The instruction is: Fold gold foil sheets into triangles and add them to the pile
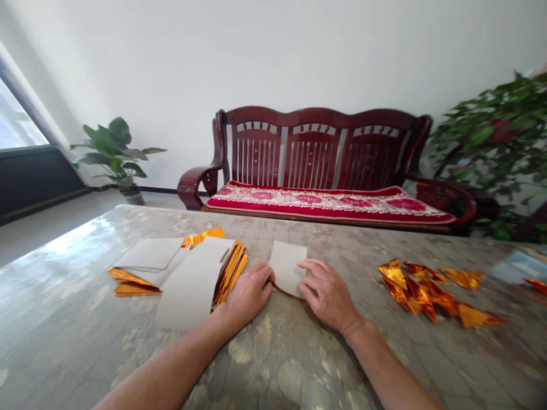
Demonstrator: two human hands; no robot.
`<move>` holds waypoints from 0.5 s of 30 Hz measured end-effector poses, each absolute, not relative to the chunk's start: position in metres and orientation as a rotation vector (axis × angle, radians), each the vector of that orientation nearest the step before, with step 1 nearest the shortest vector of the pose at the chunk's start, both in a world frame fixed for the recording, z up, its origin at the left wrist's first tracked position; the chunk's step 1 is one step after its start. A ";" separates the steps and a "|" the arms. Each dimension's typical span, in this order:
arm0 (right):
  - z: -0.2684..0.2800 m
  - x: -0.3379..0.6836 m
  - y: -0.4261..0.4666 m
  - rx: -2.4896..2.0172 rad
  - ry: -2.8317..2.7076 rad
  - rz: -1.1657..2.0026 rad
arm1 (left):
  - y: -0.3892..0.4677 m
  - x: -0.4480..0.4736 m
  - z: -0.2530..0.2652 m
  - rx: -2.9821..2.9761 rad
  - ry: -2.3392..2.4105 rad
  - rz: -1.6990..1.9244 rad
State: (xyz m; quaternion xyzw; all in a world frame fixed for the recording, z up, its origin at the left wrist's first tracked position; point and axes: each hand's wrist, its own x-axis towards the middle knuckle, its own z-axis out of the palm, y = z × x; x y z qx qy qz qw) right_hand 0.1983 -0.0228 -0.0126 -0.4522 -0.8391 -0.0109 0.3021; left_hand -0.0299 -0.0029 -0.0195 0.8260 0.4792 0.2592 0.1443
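A folded sheet of foil paper (287, 263), its white side up, lies on the table in front of me. Its near edge lifts slightly and curves. At the lower left corner my left hand (252, 287) pinches the sheet between thumb and fingers. My right hand (327, 290) is at the right edge, with bent fingers over the paper and the thumb near its lower corner. Left of my hands lies a stack of foil paper (188, 287), white outside, with orange-gold layers (231, 273) showing at the side. Several folded gold foil pieces (427, 290) lie in a pile on the right.
The table (290, 364) has a patterned, shiny cover. A clear plastic bag (515, 265) lies at its right edge. Behind stands a dark red wooden bench (314, 151) with a red floral cushion (307, 198). Potted plants (115, 148) stand on both sides.
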 end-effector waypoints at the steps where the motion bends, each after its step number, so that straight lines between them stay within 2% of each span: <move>1: -0.014 0.200 -0.021 -1.197 -2.205 -0.008 | -0.003 -0.030 -0.020 2.382 1.352 0.754; 8: -0.027 0.213 -0.014 -1.337 -2.306 0.058 | 0.004 -0.035 -0.026 2.335 1.374 0.764; 12: -0.022 0.206 -0.017 -1.448 -2.344 -0.037 | 0.004 -0.036 -0.025 2.377 1.489 0.894; 15: -0.016 0.198 -0.020 -1.566 -2.329 -0.066 | -0.007 -0.030 -0.018 2.493 1.383 0.982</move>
